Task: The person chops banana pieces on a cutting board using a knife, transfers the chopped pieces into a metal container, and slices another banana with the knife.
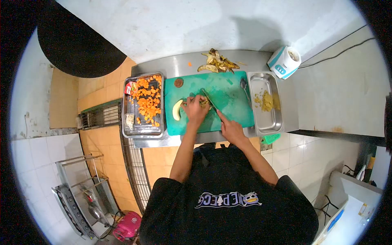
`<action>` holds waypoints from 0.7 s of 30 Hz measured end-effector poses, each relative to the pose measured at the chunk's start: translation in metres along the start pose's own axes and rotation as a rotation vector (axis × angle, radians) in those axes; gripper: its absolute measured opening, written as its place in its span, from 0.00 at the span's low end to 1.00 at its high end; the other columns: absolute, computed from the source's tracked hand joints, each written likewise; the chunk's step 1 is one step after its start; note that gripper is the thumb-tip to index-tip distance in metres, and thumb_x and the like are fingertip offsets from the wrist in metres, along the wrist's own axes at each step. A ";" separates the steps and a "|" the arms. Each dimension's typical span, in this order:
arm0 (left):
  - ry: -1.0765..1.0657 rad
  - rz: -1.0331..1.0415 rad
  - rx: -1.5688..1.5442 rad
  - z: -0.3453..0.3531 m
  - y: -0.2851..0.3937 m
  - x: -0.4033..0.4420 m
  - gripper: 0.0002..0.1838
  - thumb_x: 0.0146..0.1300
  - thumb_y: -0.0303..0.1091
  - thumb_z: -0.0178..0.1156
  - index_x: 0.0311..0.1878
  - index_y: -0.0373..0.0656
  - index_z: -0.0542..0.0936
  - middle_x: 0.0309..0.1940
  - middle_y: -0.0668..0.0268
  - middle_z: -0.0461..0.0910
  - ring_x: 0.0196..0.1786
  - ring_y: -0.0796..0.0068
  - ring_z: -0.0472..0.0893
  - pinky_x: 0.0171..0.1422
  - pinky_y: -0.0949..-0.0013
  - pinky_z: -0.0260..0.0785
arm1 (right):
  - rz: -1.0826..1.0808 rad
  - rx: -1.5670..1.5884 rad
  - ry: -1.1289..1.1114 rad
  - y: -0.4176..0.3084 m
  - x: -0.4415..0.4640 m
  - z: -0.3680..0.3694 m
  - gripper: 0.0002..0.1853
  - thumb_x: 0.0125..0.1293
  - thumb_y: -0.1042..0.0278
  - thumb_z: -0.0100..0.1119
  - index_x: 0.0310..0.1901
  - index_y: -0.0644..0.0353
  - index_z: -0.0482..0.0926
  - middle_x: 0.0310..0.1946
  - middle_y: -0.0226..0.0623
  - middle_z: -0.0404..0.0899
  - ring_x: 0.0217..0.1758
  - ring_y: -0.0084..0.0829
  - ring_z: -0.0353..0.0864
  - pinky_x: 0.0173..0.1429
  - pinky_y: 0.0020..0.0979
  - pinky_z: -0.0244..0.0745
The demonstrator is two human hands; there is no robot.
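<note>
On the green cutting board (239,106), my right hand (231,130) is closed round the handle of a knife (208,99), whose blade points up and left. Beside the blade, my left hand (197,109) bends its fingers over small brownish-green pieces (204,103), partly hidden beneath them; whether it grips them is unclear. A peeled banana (177,110) lies just left of that hand. Near the board's top left corner is a round brown item (179,83).
A metal tray (143,133) of orange pieces (149,100) adjoins the board's left side. At right, a metal pan (265,127) holds yellowish pieces (267,101). Banana peels (218,62) lie behind the board, and a white and teal appliance (284,62) stands at back right.
</note>
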State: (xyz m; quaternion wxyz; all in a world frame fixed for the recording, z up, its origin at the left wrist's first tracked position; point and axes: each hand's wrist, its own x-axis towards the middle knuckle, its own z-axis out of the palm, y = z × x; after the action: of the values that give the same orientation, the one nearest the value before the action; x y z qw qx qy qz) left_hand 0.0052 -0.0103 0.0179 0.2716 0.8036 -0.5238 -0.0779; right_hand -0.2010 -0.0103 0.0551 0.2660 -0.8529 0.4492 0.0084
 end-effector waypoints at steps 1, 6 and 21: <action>0.000 -0.002 0.000 -0.001 0.000 -0.001 0.19 0.55 0.45 0.76 0.49 0.58 0.83 0.48 0.68 0.87 0.60 0.56 0.77 0.65 0.36 0.56 | 0.005 0.025 0.015 -0.001 -0.001 -0.002 0.38 0.76 0.62 0.53 0.83 0.36 0.52 0.25 0.55 0.83 0.28 0.59 0.84 0.38 0.61 0.81; 0.086 0.071 -0.006 0.005 -0.002 0.000 0.23 0.54 0.45 0.77 0.54 0.61 0.85 0.49 0.70 0.87 0.64 0.58 0.75 0.65 0.37 0.56 | 0.011 0.062 0.020 0.000 -0.004 -0.006 0.37 0.76 0.62 0.52 0.83 0.36 0.52 0.24 0.56 0.83 0.27 0.60 0.84 0.38 0.62 0.80; 0.140 0.081 -0.086 0.005 -0.008 -0.003 0.17 0.56 0.38 0.76 0.50 0.57 0.84 0.43 0.78 0.90 0.59 0.63 0.78 0.63 0.46 0.54 | -0.012 0.066 0.039 0.006 -0.001 0.003 0.37 0.76 0.62 0.52 0.83 0.34 0.51 0.24 0.56 0.83 0.27 0.61 0.84 0.36 0.61 0.80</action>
State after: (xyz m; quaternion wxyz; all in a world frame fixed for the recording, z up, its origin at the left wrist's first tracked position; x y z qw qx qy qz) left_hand 0.0079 -0.0069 0.0095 0.3446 0.7729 -0.5318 -0.0332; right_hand -0.2055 -0.0104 0.0506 0.2852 -0.8463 0.4493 -0.0246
